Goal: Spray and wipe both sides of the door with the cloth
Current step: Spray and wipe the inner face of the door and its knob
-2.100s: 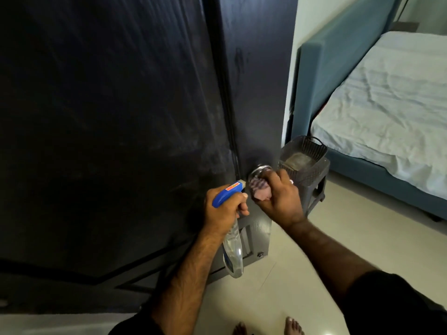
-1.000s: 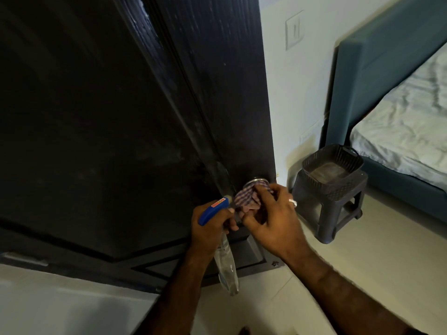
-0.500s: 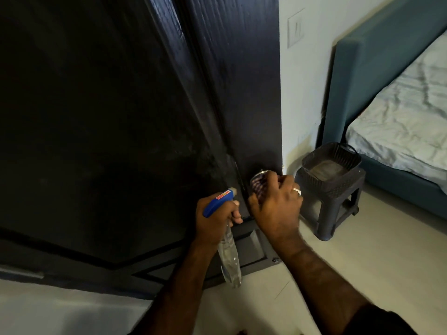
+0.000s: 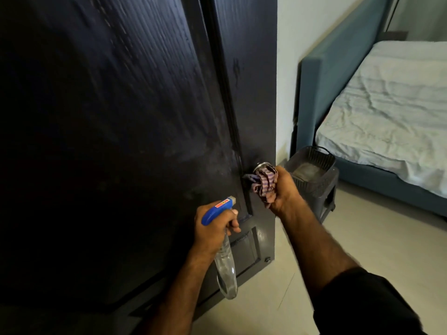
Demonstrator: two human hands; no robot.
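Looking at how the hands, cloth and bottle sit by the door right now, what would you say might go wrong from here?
1. The right hand grips the bunched cloth against the knob at the door's edge; if the door swings, fingers might get pinched.
2. The left hand holds the spray bottle with its nozzle close to the panel; a stray squeeze could drip onto the floor and make it slippery.

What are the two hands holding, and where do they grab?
Left hand grips the spray bottle at its neck; right hand holds the bunched cloth against the doorknob.
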